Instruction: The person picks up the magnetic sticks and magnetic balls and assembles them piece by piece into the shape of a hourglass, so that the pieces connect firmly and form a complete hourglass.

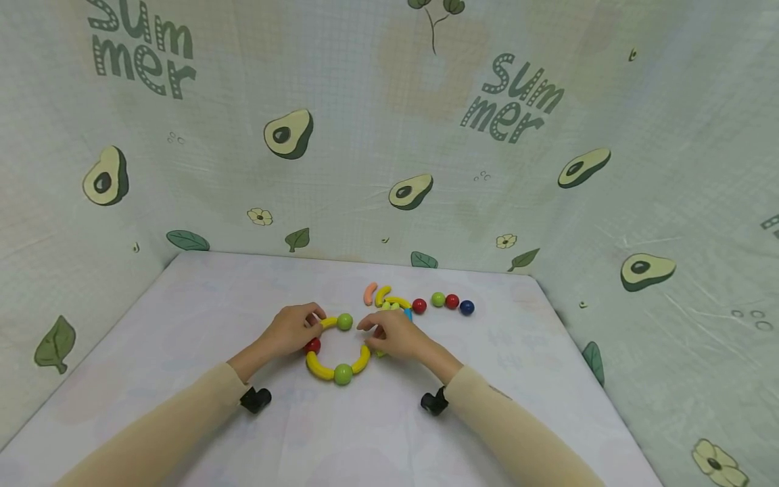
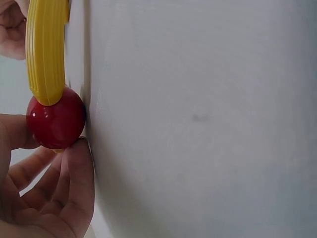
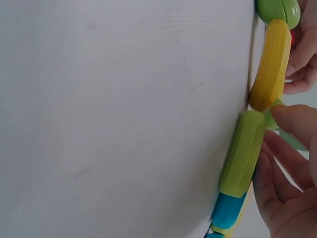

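Curved yellow sticks and balls form a ring with a gap at the right. My left hand (image 1: 298, 329) is at the ring's upper left, pinching a curved yellow stick (image 1: 329, 322) between thumb and fingers. Its fingertips lie right at the red ball (image 2: 57, 119). A green ball (image 1: 345, 321) sits at that stick's other end. My right hand (image 1: 394, 334) is by the gap, fingers loosely bent with nothing visible between them. Its thumb is close to the end of another yellow stick (image 3: 271, 64). A light green stick (image 3: 242, 153) lies partly under this hand.
Behind the right hand lie a salmon stick (image 1: 370, 293), more yellow sticks (image 1: 383, 295) and a blue piece (image 1: 408, 314). To their right are a red ball (image 1: 419, 306), a green ball (image 1: 438, 299), another red ball (image 1: 452, 302) and a dark blue ball (image 1: 466, 307). Patterned cloth walls surround the table.
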Motion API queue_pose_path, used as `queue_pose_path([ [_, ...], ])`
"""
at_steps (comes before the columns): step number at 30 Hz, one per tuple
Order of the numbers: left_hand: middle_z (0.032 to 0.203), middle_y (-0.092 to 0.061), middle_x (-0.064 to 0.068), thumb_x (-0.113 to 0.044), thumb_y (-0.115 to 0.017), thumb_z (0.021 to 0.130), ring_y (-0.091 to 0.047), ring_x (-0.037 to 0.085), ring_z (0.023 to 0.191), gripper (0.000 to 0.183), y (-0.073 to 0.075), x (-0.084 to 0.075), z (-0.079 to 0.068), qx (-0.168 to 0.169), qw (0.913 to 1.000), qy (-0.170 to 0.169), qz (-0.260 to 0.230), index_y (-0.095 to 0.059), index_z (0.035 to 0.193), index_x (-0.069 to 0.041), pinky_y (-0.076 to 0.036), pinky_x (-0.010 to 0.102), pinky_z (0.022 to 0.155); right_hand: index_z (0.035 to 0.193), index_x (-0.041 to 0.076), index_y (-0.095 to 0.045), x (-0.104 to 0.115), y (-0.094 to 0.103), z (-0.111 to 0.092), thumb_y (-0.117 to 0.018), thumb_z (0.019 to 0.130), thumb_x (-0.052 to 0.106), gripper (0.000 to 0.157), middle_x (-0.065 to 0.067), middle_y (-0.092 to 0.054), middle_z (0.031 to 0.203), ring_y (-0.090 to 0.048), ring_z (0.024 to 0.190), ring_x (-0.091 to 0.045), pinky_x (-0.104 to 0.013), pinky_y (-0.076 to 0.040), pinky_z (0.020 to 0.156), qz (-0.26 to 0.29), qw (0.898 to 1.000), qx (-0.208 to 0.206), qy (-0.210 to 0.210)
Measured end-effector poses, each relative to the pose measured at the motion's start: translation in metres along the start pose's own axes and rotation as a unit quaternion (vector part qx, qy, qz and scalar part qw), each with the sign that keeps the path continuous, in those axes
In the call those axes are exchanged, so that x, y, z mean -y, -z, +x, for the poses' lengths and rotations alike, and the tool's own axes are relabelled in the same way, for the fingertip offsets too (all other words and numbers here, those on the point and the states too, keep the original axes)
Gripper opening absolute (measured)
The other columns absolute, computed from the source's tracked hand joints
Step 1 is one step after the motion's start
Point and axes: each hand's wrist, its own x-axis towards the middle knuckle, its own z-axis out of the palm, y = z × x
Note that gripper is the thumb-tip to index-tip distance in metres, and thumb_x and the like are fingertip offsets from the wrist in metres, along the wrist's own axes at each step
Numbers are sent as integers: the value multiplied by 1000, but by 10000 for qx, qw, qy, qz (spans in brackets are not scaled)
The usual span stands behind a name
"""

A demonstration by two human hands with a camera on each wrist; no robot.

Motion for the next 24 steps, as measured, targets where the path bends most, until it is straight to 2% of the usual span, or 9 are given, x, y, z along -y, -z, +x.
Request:
queue_pose_path([
  [10,97,-71,4,-14,-68,98,-63,17,80,24,0,3,0,-53,10000,18,-35,-71,121,-8,-57,32,71,129,8,-74,-7,-2,-11,-77,99,11,30,-4,-76,119,-65,86,-8,-20,-57,82,-37,9997,143,203],
  [18,97,-71,4,-14,-68,98,-63,17,80,25,-1,3,1,-67,10000,35,13,-71,121,-8,-56,32,70,130,11,-74,-3,-3,-10,-78,98,11,33,-1,-75,121,-66,94,-18,-23,-57,85,-171,9991,314,211],
  [24,96,-71,3,-14,-69,98,-62,17,79,24,-1,3,1,-77,10000,5,21,-72,121,-8,-56,31,70,123,13,-78,1,-3,-8,-76,98,9,25,1,-74,117,-64,94,-19,-22,-54,84,-389,9977,453,308],
])
